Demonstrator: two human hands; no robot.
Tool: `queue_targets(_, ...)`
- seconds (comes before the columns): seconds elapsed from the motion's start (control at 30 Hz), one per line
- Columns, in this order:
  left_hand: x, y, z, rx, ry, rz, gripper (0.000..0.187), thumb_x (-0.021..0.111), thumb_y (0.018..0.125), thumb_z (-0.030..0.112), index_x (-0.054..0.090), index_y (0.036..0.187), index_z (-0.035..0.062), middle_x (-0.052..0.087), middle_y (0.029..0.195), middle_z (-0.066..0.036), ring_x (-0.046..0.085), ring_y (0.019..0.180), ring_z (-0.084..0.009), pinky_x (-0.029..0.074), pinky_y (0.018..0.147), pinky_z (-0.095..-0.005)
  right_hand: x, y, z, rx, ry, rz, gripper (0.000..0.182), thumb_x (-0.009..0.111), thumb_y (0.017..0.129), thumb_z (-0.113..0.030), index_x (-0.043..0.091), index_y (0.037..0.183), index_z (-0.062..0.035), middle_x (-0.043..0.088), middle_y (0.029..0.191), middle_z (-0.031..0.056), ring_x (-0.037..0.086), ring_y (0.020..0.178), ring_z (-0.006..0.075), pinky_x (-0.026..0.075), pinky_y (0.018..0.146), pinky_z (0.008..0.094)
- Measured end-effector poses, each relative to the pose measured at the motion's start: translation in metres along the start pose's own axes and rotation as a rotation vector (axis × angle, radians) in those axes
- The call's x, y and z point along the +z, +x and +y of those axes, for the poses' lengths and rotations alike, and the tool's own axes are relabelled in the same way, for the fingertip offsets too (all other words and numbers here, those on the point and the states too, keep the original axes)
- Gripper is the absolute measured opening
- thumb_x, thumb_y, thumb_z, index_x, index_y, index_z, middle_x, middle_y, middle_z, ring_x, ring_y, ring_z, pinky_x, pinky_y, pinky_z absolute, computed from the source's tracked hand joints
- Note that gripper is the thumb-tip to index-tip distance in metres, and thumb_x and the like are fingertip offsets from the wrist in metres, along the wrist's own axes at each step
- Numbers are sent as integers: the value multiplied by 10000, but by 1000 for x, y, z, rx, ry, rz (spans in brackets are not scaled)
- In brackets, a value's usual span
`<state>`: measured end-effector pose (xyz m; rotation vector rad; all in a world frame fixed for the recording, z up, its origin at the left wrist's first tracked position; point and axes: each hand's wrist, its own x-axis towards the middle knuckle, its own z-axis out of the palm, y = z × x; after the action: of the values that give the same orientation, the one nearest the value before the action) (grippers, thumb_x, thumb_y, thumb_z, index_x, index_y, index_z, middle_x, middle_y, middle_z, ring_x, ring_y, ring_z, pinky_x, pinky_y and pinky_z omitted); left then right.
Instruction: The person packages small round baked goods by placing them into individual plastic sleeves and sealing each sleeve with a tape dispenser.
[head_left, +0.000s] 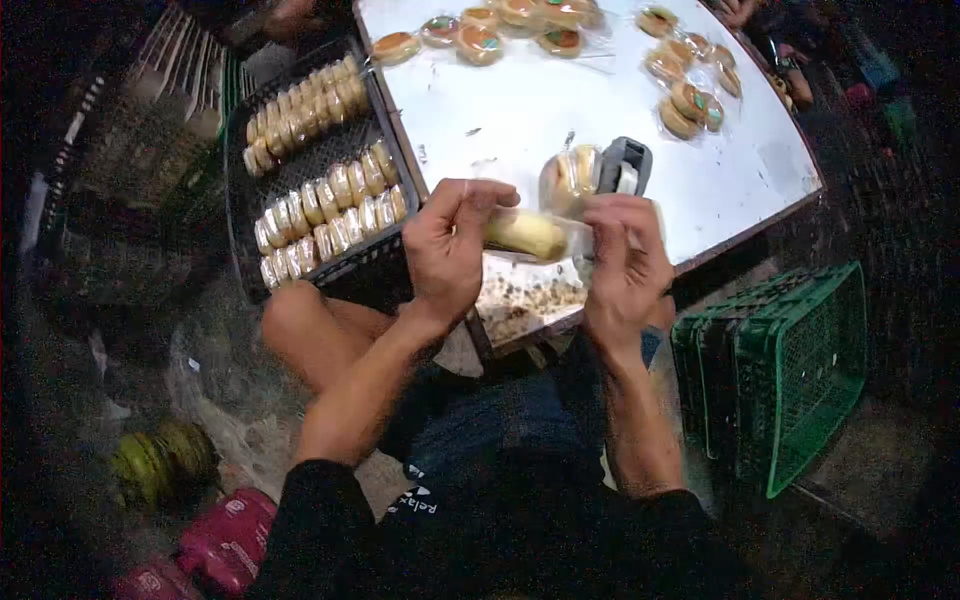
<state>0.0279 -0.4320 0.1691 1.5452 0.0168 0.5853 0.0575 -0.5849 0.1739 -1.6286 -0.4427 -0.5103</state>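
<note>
Pale yellow, the wrapped bun (527, 236) lies blurred between my two hands, just over the near part of the white counter (500, 115). My left hand (447, 240) has its thumb and fingers bent in around the bun's left end; my right hand (628, 250) pinches the clear wrapper (577, 222) at the other end, its fingertips drawn together.

Taking my hands as the clock's centre, a standing stack of wrapped buns (568, 180) sits just beyond them at twelve, with a grey tool (626, 165) right beside it, towards one. Farther out on the counter, a group of wrapped buns (480, 42) lies loose at about eleven to twelve, and another cluster (690, 98) at one.

At ten o'clock, a black crate (345, 265) holds wrapped buns stood on edge in rows (330, 205). Green crates (775, 370) rest at four, pink packages (228, 540) at seven.
</note>
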Motion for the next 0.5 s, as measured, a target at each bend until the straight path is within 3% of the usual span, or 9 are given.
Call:
queue_targets(0.03,5,5,-3,157,115,-37,188,529,939,128,662,885,8,646,860,-82,601,753,-197,480,683,-297,-6,-1,2,-19,76,50,107,581,895,-84,564,819,-12,580,907,102,555,859,201,444,787,297)
queue_targets(0.07,6,3,-5,296,227,-76,202,515,950,135,666,892,14,649,853,-73,596,729,-187,478,671,-285,-9,-2,7,107,174,-24,115,582,895,-86,562,809,-12,582,941,107,553,869,199,444,790,299)
queue_targets(0.13,1,12,7,508,596,-38,230,494,966,151,660,910,3,640,807,-64,576,690,-148,466,645,-260,-12,3,-2,-9,-4,84,106,580,897,-84,563,824,-9,576,970,110,547,880,183,448,789,298)
queue_targets(0.2,8,14,19,429,562,2,258,485,976,178,655,924,-9,624,759,-53,552,657,-114,451,621,-237,-13,12,5,74,124,33,103,570,912,-97,558,858,-11,586,958,106,565,872,174,457,782,292)
queue_targets(0.27,18,13,27,21,158,-20,289,486,979,213,649,934,-21,601,710,-41,522,628,-85,432,598,-215,-9,10,0,166,254,50,102,557,927,-112,550,896,-14,597,941,101,587,860,171,470,776,287)
queue_targets(0.4,16,21,22,-207,253,-93,332,512,966,261,642,869,-29,498,584,10,484,573,-75,418,566,-211,7,8,-12,254,503,84,147,485,975,-175,473,996,-30,625,878,108,641,807,193,513,755,297)
queue_targets(0.43,8,30,26,-423,275,-295,311,515,959,263,598,950,-37,543,745,-53,530,718,-124,451,685,-258,13,7,-13,303,598,60,165,465,984,-189,454,1002,-25,626,880,123,639,804,197,517,758,304)
queue_targets(0.5,13,19,-10,138,248,50,324,522,950,270,544,1043,-40,525,936,-116,519,874,-179,431,810,-310,20,9,-22,444,697,12,185,432,995,-207,398,1013,-26,629,859,153,644,788,219,534,750,329)
